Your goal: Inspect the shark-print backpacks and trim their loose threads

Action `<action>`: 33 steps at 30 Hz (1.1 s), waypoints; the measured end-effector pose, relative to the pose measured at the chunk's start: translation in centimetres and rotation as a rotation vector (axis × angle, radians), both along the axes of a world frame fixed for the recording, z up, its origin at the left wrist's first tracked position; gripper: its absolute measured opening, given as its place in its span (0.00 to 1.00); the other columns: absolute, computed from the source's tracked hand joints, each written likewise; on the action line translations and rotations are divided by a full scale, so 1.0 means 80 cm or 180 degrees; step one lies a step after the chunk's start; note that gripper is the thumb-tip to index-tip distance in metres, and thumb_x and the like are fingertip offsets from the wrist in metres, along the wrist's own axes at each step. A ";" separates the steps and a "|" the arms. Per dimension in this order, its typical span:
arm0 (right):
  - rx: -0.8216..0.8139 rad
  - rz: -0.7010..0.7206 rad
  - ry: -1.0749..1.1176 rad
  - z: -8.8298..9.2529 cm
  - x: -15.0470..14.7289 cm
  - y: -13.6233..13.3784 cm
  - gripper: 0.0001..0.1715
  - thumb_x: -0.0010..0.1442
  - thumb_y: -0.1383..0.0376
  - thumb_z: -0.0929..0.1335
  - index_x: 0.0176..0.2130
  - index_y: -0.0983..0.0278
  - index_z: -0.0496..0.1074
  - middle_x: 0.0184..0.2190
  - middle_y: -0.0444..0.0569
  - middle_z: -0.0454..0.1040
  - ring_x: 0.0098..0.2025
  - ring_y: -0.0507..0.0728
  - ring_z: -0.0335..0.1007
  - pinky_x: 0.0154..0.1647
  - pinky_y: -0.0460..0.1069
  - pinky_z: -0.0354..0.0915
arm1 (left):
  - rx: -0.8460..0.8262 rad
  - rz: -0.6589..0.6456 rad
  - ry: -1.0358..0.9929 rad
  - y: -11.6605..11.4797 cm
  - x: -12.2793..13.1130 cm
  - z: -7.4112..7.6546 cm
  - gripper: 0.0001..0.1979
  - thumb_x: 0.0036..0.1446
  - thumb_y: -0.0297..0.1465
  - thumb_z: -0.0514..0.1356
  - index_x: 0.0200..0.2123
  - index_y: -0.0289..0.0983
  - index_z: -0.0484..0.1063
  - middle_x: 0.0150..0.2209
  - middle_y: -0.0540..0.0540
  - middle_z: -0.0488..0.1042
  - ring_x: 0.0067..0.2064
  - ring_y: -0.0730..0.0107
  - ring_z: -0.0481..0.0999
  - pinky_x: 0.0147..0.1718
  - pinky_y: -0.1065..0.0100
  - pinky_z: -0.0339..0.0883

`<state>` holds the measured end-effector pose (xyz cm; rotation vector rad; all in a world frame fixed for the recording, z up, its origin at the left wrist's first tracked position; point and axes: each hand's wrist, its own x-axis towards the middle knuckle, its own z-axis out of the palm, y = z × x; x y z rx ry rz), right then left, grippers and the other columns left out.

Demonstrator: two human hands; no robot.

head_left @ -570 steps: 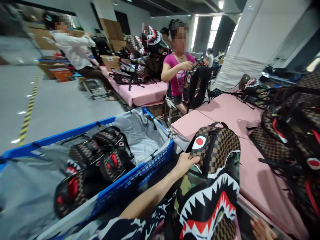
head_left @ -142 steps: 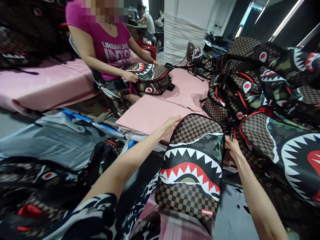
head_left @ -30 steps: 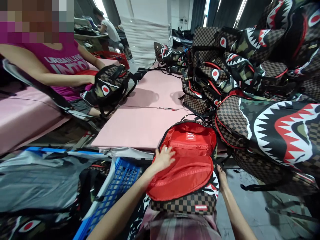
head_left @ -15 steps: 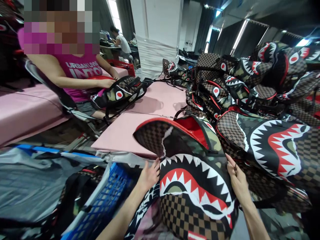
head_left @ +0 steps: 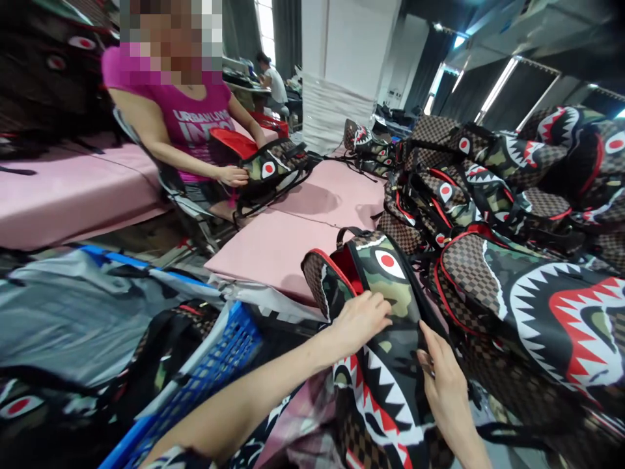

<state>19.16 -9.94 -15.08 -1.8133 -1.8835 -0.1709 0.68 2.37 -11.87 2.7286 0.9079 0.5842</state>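
Observation:
A shark-mouth backpack (head_left: 390, 339) in camouflage and brown checker stands on my lap against the edge of the pink table (head_left: 283, 247). Its main flap gapes, showing red lining. My left hand (head_left: 359, 320) presses on the camouflage upper side with fingers curled over the edge by the opening. My right hand (head_left: 442, 384) lies flat along the black side panel, fingers stretched out.
A big heap of matching backpacks (head_left: 512, 215) fills the table to the right. A blue crate (head_left: 215, 365) lined with grey plastic and holding more backpacks stands on my left. Across the table, a person in a pink shirt (head_left: 195, 124) handles another backpack (head_left: 273, 169).
I have turned the backpack so its side faces me. My left hand has risen from the lower edge onto the upper side; my right hand now lies flat on the side panel.

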 end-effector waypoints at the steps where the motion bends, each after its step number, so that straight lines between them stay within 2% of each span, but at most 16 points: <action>1: 0.0092 0.0032 -0.0166 0.001 0.001 0.001 0.30 0.61 0.71 0.56 0.61 0.55 0.51 0.54 0.52 0.62 0.53 0.59 0.61 0.46 0.54 0.66 | -0.0008 -0.0107 0.0251 0.002 0.006 0.003 0.08 0.57 0.36 0.56 0.37 0.38 0.68 0.36 0.47 0.71 0.38 0.67 0.70 0.32 0.70 0.66; 5: 0.0409 0.0603 -0.0803 0.004 -0.002 0.015 0.25 0.57 0.76 0.57 0.51 0.59 0.65 0.48 0.51 0.68 0.50 0.61 0.61 0.45 0.56 0.64 | -0.0144 -0.0512 0.1161 0.011 0.018 0.017 0.13 0.54 0.39 0.58 0.38 0.36 0.69 0.37 0.44 0.73 0.34 0.66 0.74 0.28 0.69 0.66; 7: 0.0467 0.0894 -0.0853 0.005 -0.008 0.023 0.22 0.56 0.77 0.58 0.47 0.61 0.67 0.42 0.51 0.70 0.46 0.60 0.63 0.43 0.55 0.65 | -0.0356 -0.0631 0.1860 0.014 0.020 0.029 0.13 0.51 0.39 0.60 0.33 0.35 0.72 0.34 0.42 0.74 0.32 0.63 0.75 0.27 0.67 0.67; 9: 0.0476 0.1022 -0.0767 0.005 -0.014 0.030 0.19 0.56 0.77 0.59 0.43 0.62 0.68 0.38 0.52 0.69 0.41 0.59 0.63 0.38 0.53 0.65 | -0.0418 -0.0844 0.2292 0.013 0.018 0.038 0.09 0.50 0.37 0.61 0.27 0.35 0.73 0.28 0.44 0.75 0.29 0.63 0.75 0.26 0.67 0.67; 12: 0.0494 0.1111 -0.0583 0.007 -0.016 0.036 0.14 0.57 0.76 0.59 0.38 0.63 0.68 0.33 0.51 0.67 0.36 0.57 0.61 0.33 0.52 0.63 | 0.0013 -0.1070 0.1867 0.006 0.008 0.037 0.05 0.49 0.29 0.59 0.23 0.35 0.72 0.24 0.45 0.74 0.25 0.65 0.73 0.22 0.69 0.64; 15: 0.0510 0.1058 -0.0458 0.008 -0.010 0.037 0.14 0.56 0.78 0.58 0.35 0.63 0.67 0.29 0.49 0.65 0.34 0.57 0.58 0.30 0.51 0.59 | 0.0492 -0.0811 0.1013 -0.006 -0.005 0.020 0.05 0.48 0.29 0.58 0.30 0.33 0.71 0.29 0.42 0.74 0.27 0.65 0.73 0.21 0.69 0.62; 18: 0.0467 0.1056 -0.0375 0.010 -0.003 0.038 0.16 0.54 0.80 0.57 0.33 0.63 0.66 0.28 0.49 0.63 0.33 0.56 0.57 0.30 0.51 0.57 | 0.0710 -0.0749 0.0598 -0.012 -0.013 0.008 0.07 0.50 0.31 0.57 0.32 0.33 0.69 0.31 0.43 0.74 0.30 0.64 0.72 0.27 0.65 0.64; 20: 0.0413 0.1148 -0.0258 0.011 0.002 0.037 0.16 0.55 0.79 0.57 0.33 0.63 0.65 0.28 0.48 0.63 0.33 0.56 0.57 0.31 0.51 0.57 | 0.0619 -0.0667 0.0428 -0.002 -0.017 0.012 0.07 0.52 0.33 0.57 0.29 0.35 0.69 0.28 0.45 0.74 0.31 0.64 0.72 0.31 0.65 0.63; 22: 0.0331 0.1285 -0.0061 0.012 0.008 0.034 0.12 0.56 0.77 0.58 0.32 0.62 0.64 0.28 0.48 0.63 0.33 0.56 0.57 0.32 0.51 0.57 | 0.0448 -0.0110 0.0021 0.026 -0.024 0.024 0.08 0.54 0.33 0.56 0.27 0.35 0.69 0.28 0.45 0.73 0.33 0.65 0.72 0.34 0.64 0.62; 24: 0.0237 0.1385 0.0216 0.011 0.017 0.028 0.09 0.59 0.73 0.59 0.32 0.62 0.63 0.28 0.48 0.62 0.34 0.56 0.57 0.32 0.51 0.57 | 0.0115 0.0785 -0.0708 0.072 -0.034 0.036 0.09 0.54 0.33 0.55 0.27 0.35 0.69 0.29 0.45 0.73 0.35 0.64 0.71 0.37 0.64 0.61; 25: 0.0202 0.1395 0.0359 0.010 0.022 0.025 0.08 0.59 0.72 0.59 0.31 0.62 0.62 0.28 0.48 0.62 0.34 0.56 0.58 0.33 0.51 0.57 | -0.0276 0.1238 -0.1163 0.099 -0.039 0.039 0.09 0.53 0.34 0.56 0.26 0.35 0.69 0.29 0.45 0.73 0.35 0.65 0.71 0.37 0.66 0.60; 27: 0.0147 0.1352 0.0595 0.005 0.035 0.017 0.08 0.61 0.70 0.58 0.31 0.62 0.63 0.28 0.47 0.62 0.34 0.56 0.58 0.34 0.51 0.57 | -0.1425 0.1978 -0.2157 0.152 -0.048 0.034 0.07 0.48 0.33 0.60 0.25 0.35 0.69 0.27 0.48 0.73 0.36 0.67 0.70 0.36 0.69 0.60; 28: 0.0100 0.1326 0.0673 0.000 0.043 0.014 0.08 0.61 0.70 0.58 0.31 0.62 0.63 0.28 0.47 0.63 0.34 0.56 0.58 0.34 0.51 0.57 | -0.2010 0.2244 -0.2536 0.173 -0.051 0.026 0.06 0.47 0.32 0.60 0.23 0.35 0.69 0.27 0.48 0.72 0.36 0.68 0.70 0.35 0.71 0.60; 30: -0.0012 0.1214 0.0816 -0.012 0.062 0.010 0.09 0.61 0.67 0.59 0.29 0.61 0.63 0.28 0.47 0.63 0.34 0.55 0.59 0.34 0.50 0.58 | -0.2865 0.2514 -0.2879 0.201 -0.051 0.000 0.07 0.46 0.30 0.60 0.21 0.35 0.67 0.24 0.48 0.71 0.34 0.69 0.70 0.33 0.72 0.60; 33: -0.0092 0.0748 0.1144 -0.047 0.095 0.012 0.14 0.62 0.61 0.58 0.27 0.61 0.62 0.26 0.47 0.64 0.33 0.55 0.60 0.34 0.49 0.59 | -0.3836 0.2515 -0.2903 0.201 -0.041 -0.049 0.10 0.48 0.30 0.59 0.19 0.35 0.64 0.18 0.49 0.67 0.25 0.71 0.69 0.28 0.71 0.63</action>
